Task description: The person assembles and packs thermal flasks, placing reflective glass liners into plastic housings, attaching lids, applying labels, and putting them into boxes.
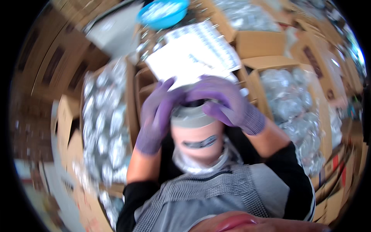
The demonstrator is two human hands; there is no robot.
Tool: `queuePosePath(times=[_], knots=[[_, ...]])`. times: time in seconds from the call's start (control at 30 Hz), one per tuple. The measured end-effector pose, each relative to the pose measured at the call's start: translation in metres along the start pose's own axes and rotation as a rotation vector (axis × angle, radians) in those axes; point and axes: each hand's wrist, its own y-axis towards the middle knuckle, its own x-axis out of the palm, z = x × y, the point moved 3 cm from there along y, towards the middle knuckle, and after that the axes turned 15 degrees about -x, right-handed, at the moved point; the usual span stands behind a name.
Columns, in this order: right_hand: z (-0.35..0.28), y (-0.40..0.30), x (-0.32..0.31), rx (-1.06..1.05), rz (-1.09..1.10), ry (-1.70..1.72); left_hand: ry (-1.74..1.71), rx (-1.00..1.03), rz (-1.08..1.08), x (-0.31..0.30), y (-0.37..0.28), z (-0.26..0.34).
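Observation:
A pink container [197, 139] with a grey collar [192, 117] and a dark printed mark stands upright against my lap. Clear plastic film [185, 162] is bunched around its lower part. My left hand [158, 116], in a purple glove, curls over the left side of the container's top. On the right, my gloved right hand [226, 101] arches over the rim, its thumb on the near side of the collar. A dark opening or insert shows between my hands. Motion blur hides the exact finger contacts.
Printed paper sheets [197, 52] lie on a divided carton just beyond my hands. Cartons of plastic-wrapped items stand at left [104, 121] and right [289, 95]. A blue basin [163, 14] sits at the back. Stacked cartons [55, 58] rise at far left.

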Motion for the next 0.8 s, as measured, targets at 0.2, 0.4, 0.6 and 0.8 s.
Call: queuePosePath(times=[0.2, 0.4, 0.6, 0.8], knots=[[0.126, 0.002, 0.035, -0.252, -0.031, 0.265, 0.164, 0.371, -0.398, 0.002, -0.002, 0.11], [0.031, -0.007, -0.015, -0.298, 0.165, 0.475, -0.04, 0.246, 0.214, -0.027, -0.005, 0.096], [0.059, -0.035, -0.01, -0.066, 0.218, 0.179, 0.102, 0.162, 0.216, -0.03, -0.025, 0.106], [0.035, -0.038, 0.001, -0.17, 0.406, 0.438, 0.461, -0.181, 0.275, -0.041, -0.039, 0.118]])
